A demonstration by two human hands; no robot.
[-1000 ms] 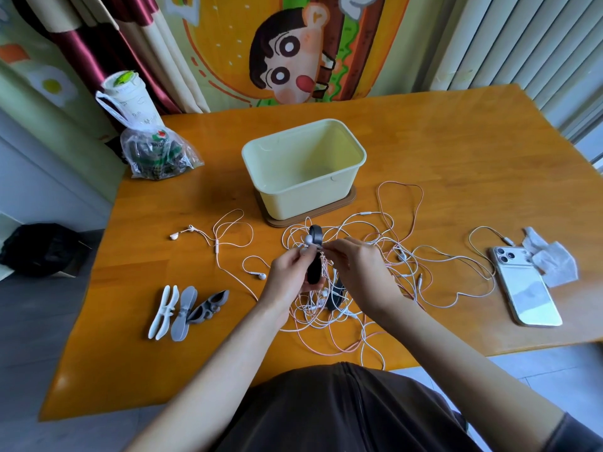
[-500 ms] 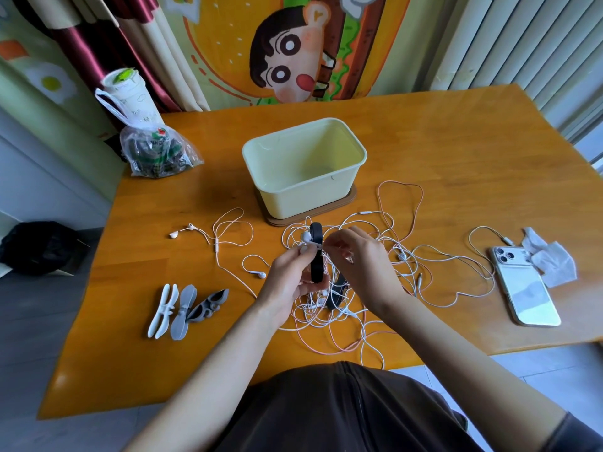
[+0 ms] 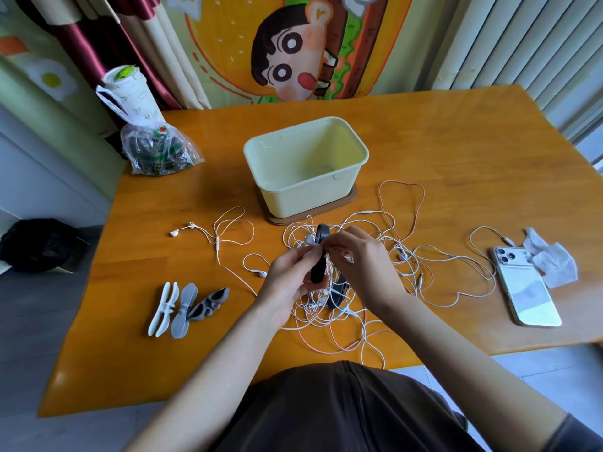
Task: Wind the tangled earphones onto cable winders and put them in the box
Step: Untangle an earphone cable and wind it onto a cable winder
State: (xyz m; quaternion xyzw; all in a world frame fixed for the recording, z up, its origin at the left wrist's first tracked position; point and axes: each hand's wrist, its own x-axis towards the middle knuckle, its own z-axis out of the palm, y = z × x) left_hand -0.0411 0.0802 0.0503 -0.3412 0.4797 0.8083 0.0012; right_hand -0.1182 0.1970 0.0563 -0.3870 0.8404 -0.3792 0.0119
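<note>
A black cable winder [image 3: 319, 256] is being gripped upright by the left hand [image 3: 290, 282] above the tangled earphones [image 3: 355, 275], steadying it while a cord is being pinched against its top by the right hand [image 3: 362, 269], with the box [image 3: 305, 168] waiting empty just behind.

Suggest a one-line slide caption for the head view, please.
Both hands, left and right, hold a black cable winder above tangled earphones, near the empty box.

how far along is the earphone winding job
Nothing looks finished: the box appears empty. In hand: the left hand holds a black winder while the right hand works a cable at its top. Left: the tangled earphones and three spare winders on the table.
</note>
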